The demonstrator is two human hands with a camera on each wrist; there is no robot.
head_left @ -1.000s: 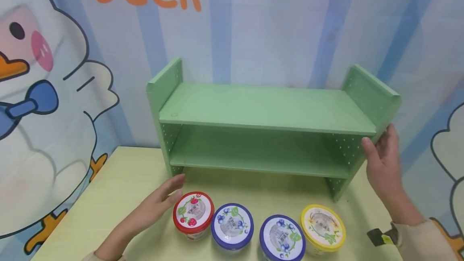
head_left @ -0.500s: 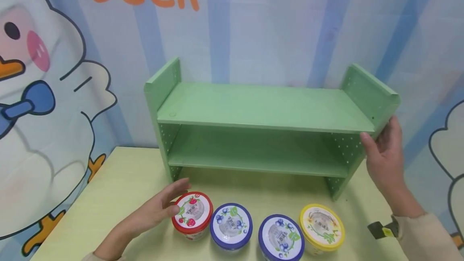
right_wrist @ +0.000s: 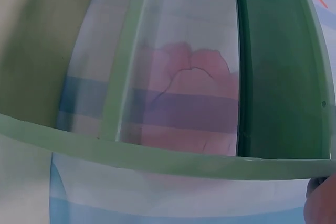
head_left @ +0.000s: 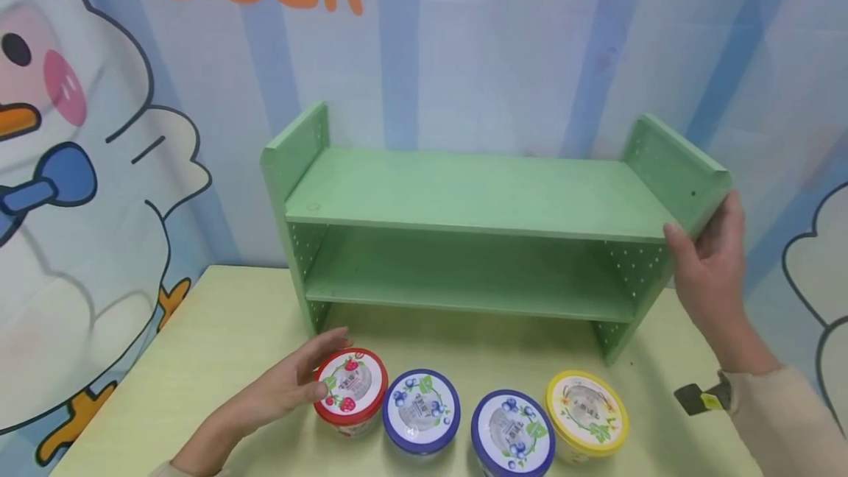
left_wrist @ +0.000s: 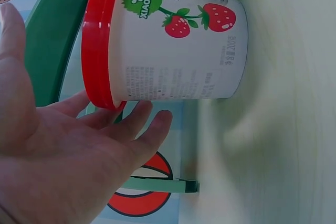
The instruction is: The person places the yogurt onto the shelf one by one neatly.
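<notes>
A green two-tier shelf (head_left: 464,193) stands at the back of the table. My right hand (head_left: 712,271) holds its right side panel, thumb at the front edge and fingers along the outer face. In the right wrist view only a bit of that hand (right_wrist: 321,203) shows beside the panel edge. My left hand (head_left: 281,381) is at the left of a red-lidded paper cup (head_left: 352,385) with strawberries printed on it. The left wrist view has the palm (left_wrist: 79,150) turned to the cup (left_wrist: 178,45), fingers extended past its lid and side without closing round it.
Two blue-lidded cups (head_left: 421,412) and a yellow-lidded cup (head_left: 587,412) stand in a row right of the red one, in front of the shelf. Behind is a striped wall cloth (head_left: 477,50) with a cartoon duck (head_left: 59,256). The pale yellow table (head_left: 218,330) runs beneath.
My right hand has slid up along the shelf's side panel. My left hand has moved slightly right and down, closer about the red-lidded cup. The shelf and cups keep their places.
</notes>
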